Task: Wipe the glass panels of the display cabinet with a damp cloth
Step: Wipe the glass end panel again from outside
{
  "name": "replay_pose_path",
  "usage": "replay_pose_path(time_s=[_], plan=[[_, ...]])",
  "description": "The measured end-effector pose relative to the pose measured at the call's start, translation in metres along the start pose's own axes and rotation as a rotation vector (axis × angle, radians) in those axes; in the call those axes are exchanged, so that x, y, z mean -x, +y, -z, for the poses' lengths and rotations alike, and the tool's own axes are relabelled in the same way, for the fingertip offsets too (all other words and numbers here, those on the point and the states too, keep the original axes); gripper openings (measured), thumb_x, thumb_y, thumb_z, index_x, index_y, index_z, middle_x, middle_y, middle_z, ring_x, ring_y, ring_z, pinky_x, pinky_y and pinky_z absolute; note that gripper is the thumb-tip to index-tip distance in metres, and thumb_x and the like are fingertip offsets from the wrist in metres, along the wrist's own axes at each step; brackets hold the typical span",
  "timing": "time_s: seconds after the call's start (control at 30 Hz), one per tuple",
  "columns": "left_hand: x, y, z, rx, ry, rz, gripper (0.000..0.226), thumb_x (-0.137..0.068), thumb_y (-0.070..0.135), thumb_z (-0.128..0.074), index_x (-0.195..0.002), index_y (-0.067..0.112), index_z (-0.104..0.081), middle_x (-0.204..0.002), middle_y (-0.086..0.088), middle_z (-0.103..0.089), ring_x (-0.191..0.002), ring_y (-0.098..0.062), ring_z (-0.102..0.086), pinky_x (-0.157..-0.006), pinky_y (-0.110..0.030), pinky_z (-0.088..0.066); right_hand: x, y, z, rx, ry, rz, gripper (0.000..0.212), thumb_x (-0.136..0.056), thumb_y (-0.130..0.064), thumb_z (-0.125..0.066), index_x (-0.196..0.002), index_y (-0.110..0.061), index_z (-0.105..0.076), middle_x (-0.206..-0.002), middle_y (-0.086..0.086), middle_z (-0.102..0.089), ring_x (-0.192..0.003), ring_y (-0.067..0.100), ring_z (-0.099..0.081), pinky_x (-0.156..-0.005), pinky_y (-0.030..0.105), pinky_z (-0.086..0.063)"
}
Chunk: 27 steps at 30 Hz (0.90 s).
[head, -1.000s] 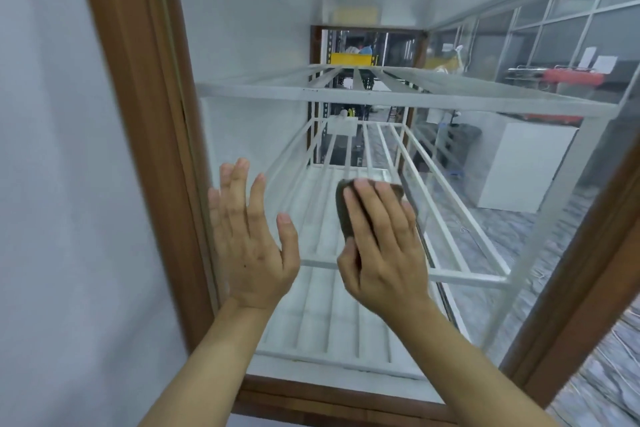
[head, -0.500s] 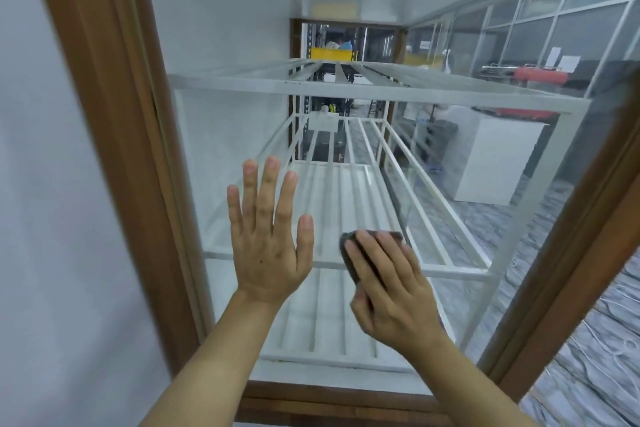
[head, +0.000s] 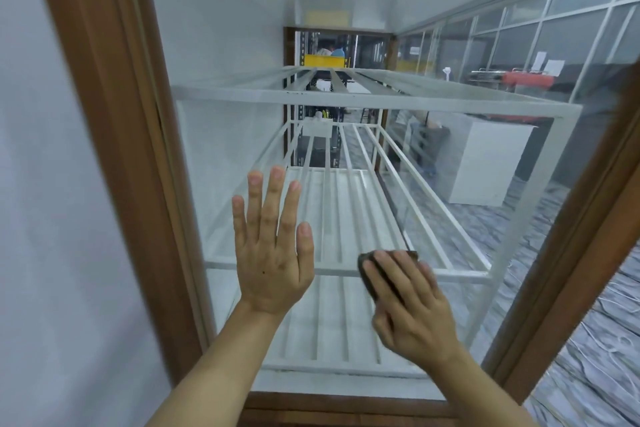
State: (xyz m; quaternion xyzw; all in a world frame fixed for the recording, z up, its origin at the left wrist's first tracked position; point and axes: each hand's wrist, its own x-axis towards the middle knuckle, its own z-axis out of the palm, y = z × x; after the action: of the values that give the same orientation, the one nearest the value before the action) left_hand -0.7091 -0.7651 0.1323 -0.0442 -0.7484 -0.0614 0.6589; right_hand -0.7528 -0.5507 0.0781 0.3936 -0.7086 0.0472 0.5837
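**Item 1. Glass front panel [head: 346, 149].** Clear, smooth pane of a tall display cabinet, carrying faint reflections. It is set in a brown wood-grain frame [head: 114, 149] with moulded edges at left, right and bottom.

**Item 2. Small dark grey-brown cloth [head: 387, 278].** Folded into a pad and lying against the lower right part of the pane, level with the front bar of the lower shelf. It is mostly covered by fingers; only its top and left edges and strips between the fingers show.

**Item 3. Right hand [head: 412, 308].** The fingers are extended and laid flat over the cloth, pressing it to the glass, with the thumb tucked in beside the palm.

**Item 4. Left hand [head: 273, 253].** Empty, with the fingers straight and slightly spread. The palm is set flat toward the pane, just left of the cloth and apart from it.

**Item 5. White painted metal rack [head: 346, 99].** It stands behind the glass and is built of square tube, with an upper tier and a lower tier of long parallel slats [head: 332, 204].

**Item 6. Surroundings.**
- A plain pale wall [head: 41, 218] lies left of the frame.
- A grey patterned floor [head: 588, 374] lies at right.
- Through the cabinet's side glass a white box-like counter [head: 485, 163] and a glazed partition with pale mullions [head: 554, 28] can be seen.
- Through the far end a yellow bin [head: 323, 61] on dark shelving is visible, but it is small and blurred.
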Motion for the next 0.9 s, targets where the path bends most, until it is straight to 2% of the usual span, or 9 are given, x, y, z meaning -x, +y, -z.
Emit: replay_pose_path(time_s=[0.1, 0.2, 0.27, 0.37, 0.47, 0.6, 0.67, 0.8, 0.9], plan=[[0.0, 0.002, -0.001, -0.016, -0.006, 0.015, 0.052, -0.108, 0.023, -0.03, -0.157, 0.006, -0.026, -0.172, 0.001, -0.004, -0.159, -0.028, -0.007, -0.127, -0.053, -0.007, -0.054, 0.016, 0.015, -0.087, 0.176, -0.199, 0.059, -0.096, -0.013, -0.042, -0.154, -0.005, -0.039, -0.159, 0.013, -0.035, -0.15, 0.033, -0.031, -0.115, 0.059, -0.035], [0.0, 0.001, -0.001, -0.021, -0.011, 0.004, 0.052, -0.108, 0.023, -0.031, -0.157, 0.008, -0.026, -0.172, 0.001, -0.005, -0.159, -0.029, -0.008, -0.127, -0.052, -0.008, -0.125, 0.004, 0.015, -0.172, 0.35, -0.436, 0.055, -0.093, -0.006, -0.043, -0.147, 0.004, -0.046, -0.154, 0.022, -0.038, -0.146, 0.041, -0.032, -0.115, 0.063, -0.033], [0.0, 0.001, 0.0, -0.013, -0.003, 0.003, 0.051, -0.107, 0.022, -0.032, -0.156, 0.007, -0.028, -0.172, 0.001, -0.005, -0.158, -0.029, -0.009, -0.127, -0.052, -0.008, -0.123, -0.014, 0.008, -0.159, 0.269, -0.307, 0.055, -0.097, -0.011, -0.039, -0.151, 0.0, -0.042, -0.157, 0.02, -0.036, -0.149, 0.038, -0.029, -0.121, 0.059, -0.028], [0.001, -0.002, -0.001, -0.017, 0.004, -0.01, 0.053, -0.107, 0.021, -0.033, -0.158, 0.009, -0.026, -0.172, 0.0, -0.006, -0.159, -0.029, -0.008, -0.127, -0.052, -0.008, -0.048, -0.019, -0.005, -0.024, 0.044, -0.042, 0.06, -0.096, -0.016, -0.037, -0.155, -0.009, -0.039, -0.162, 0.009, -0.034, -0.154, 0.026, -0.027, -0.125, 0.046, -0.023], [0.001, 0.001, -0.002, -0.026, 0.011, -0.001, 0.059, -0.107, 0.021, -0.031, -0.163, 0.014, -0.016, -0.172, -0.001, -0.005, -0.159, -0.03, -0.007, -0.127, -0.053, -0.007, -0.02, 0.005, 0.002, 0.02, 0.032, -0.034, 0.061, -0.094, -0.016, -0.039, -0.154, -0.012, -0.041, -0.16, 0.007, -0.035, -0.154, 0.023, -0.026, -0.122, 0.046, -0.026], [0.001, 0.002, -0.003, -0.028, 0.007, 0.003, 0.059, -0.107, 0.022, -0.03, -0.163, 0.015, -0.013, -0.172, -0.001, -0.005, -0.159, -0.03, -0.007, -0.127, -0.053, -0.007, -0.107, 0.003, 0.013, -0.101, 0.307, -0.389, 0.056, -0.093, -0.01, -0.043, -0.148, -0.001, -0.047, -0.155, 0.018, -0.038, -0.149, 0.035, -0.03, -0.117, 0.06, -0.033], [0.0, 0.002, -0.001, -0.014, -0.001, 0.005, 0.057, -0.107, 0.021, -0.032, -0.162, 0.014, -0.019, -0.172, 0.0, -0.006, -0.158, -0.03, -0.009, -0.127, -0.053, -0.008, -0.137, -0.017, 0.009, -0.168, 0.355, -0.497, 0.056, -0.093, -0.008, -0.042, -0.149, 0.001, -0.046, -0.156, 0.02, -0.036, -0.149, 0.038, -0.029, -0.118, 0.061, -0.032], [-0.002, -0.003, 0.014, 0.059, -0.005, -0.008, 0.049, -0.106, 0.016, -0.036, -0.154, 0.005, -0.031, -0.17, -0.004, -0.018, -0.158, -0.028, -0.015, -0.127, -0.051, -0.014, -0.066, -0.035, -0.008, -0.037, 0.086, -0.107, 0.06, -0.094, -0.016, -0.043, -0.153, -0.01, -0.042, -0.166, 0.008, -0.028, -0.154, 0.026, -0.028, -0.125, 0.047, -0.024], [-0.006, -0.018, 0.024, -0.047, 0.032, -0.006, 0.051, -0.105, 0.017, -0.039, -0.154, 0.003, -0.033, -0.161, -0.016, -0.031, -0.157, -0.029, -0.018, -0.126, -0.053, -0.017, -0.05, -0.011, 0.002, -0.002, 0.051, -0.043, 0.067, -0.087, -0.016, -0.05, -0.153, -0.012, -0.043, -0.166, 0.005, -0.029, -0.154, 0.023, -0.027, -0.125, 0.045, -0.024]])
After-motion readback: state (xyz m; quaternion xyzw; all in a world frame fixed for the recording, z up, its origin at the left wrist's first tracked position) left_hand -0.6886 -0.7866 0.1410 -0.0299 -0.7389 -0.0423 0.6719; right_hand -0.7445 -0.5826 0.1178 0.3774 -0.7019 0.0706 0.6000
